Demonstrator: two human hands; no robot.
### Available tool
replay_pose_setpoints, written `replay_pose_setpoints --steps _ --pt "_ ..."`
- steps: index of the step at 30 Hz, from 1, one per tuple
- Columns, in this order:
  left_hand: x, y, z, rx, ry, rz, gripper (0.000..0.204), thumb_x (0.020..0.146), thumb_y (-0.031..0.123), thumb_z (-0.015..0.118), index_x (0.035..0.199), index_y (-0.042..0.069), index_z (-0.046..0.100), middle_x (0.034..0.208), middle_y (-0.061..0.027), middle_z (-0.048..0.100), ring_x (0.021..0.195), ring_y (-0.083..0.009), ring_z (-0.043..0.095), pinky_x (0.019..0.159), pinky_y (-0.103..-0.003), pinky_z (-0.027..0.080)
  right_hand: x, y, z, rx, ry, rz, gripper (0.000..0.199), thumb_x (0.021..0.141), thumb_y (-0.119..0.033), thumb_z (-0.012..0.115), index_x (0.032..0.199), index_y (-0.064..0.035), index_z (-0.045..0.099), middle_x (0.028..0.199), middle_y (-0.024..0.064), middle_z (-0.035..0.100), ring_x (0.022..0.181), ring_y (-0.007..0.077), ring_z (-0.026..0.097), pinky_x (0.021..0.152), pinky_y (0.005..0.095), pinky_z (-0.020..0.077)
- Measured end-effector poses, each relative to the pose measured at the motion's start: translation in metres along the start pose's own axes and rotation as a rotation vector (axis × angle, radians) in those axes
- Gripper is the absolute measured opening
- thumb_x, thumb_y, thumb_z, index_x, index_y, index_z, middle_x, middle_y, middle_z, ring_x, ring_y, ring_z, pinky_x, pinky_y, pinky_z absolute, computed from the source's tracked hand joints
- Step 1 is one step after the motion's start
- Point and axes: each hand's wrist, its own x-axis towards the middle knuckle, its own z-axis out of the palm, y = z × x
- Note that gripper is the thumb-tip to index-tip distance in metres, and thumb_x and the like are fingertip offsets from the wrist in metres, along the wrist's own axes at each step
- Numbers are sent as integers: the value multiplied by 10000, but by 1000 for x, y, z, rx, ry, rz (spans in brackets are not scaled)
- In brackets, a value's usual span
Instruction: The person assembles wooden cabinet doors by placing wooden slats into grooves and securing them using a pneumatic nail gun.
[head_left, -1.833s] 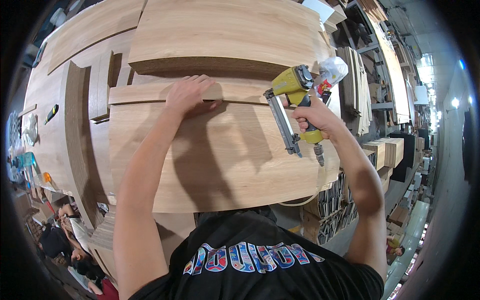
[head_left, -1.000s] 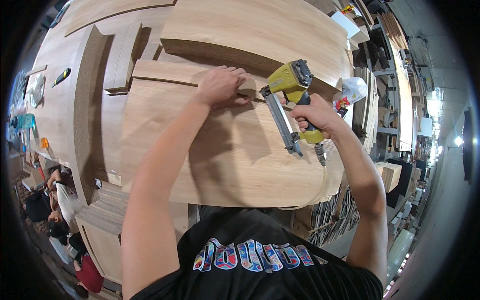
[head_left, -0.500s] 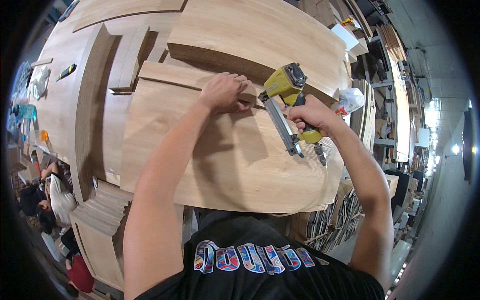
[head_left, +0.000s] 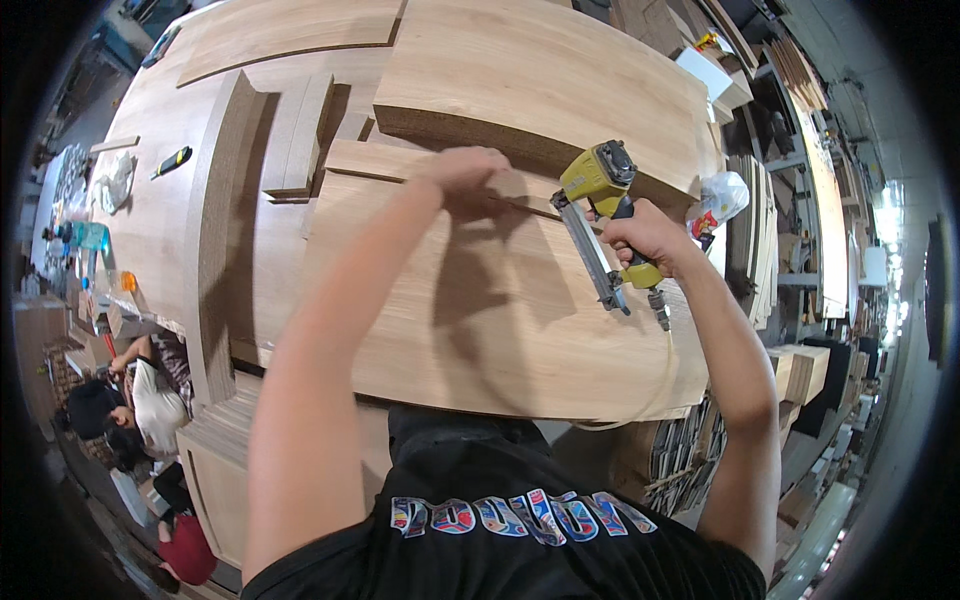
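Observation:
My right hand (head_left: 652, 232) is wrapped round the black grip of a yellow pneumatic nail gun (head_left: 592, 177). The gun's long metal magazine slants down over a wide pale wood panel (head_left: 400, 330), and a thin air hose runs from its fitting. Across the far part of this panel lies a narrow wooden strip (head_left: 365, 160). My left hand (head_left: 468, 170) is over the strip, left of the gun's nose. It is smeared by motion, so I cannot make out its fingers or whether it touches the wood.
Behind the strip lies a thick wood panel (head_left: 560, 70). To the left stands a long upright board (head_left: 222, 200), with shorter wood pieces (head_left: 300, 140) beside it. A yellow-black utility knife (head_left: 172, 162) and a clear plastic bag (head_left: 115, 183) lie farther left. Other people (head_left: 150, 400) are at the lower left.
My left hand has lifted slightly from the strip and blurred. The whole view has shifted, so the panels and nail gun appear farther right; my right hand still holds the gun.

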Motion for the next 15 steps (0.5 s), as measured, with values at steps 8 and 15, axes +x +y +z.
replay_pose_setpoints --steps 8,15 --pt "-102 -52 -110 189 12 -111 552 865 455 908 1287 127 769 1325 -96 767 1278 -314 707 1099 -451 581 -8 -2 20 176 15 35 469 939 6 674 1408 5 686 689 -51 526 537 55 489 507 251 444" --pt "-127 -62 -130 164 112 -140 562 830 425 957 1242 97 761 1250 -106 783 1196 -346 736 1055 -454 604 -11 -20 31 202 33 49 408 928 11 686 1336 11 704 696 -47 548 547 53 509 512 250 435"
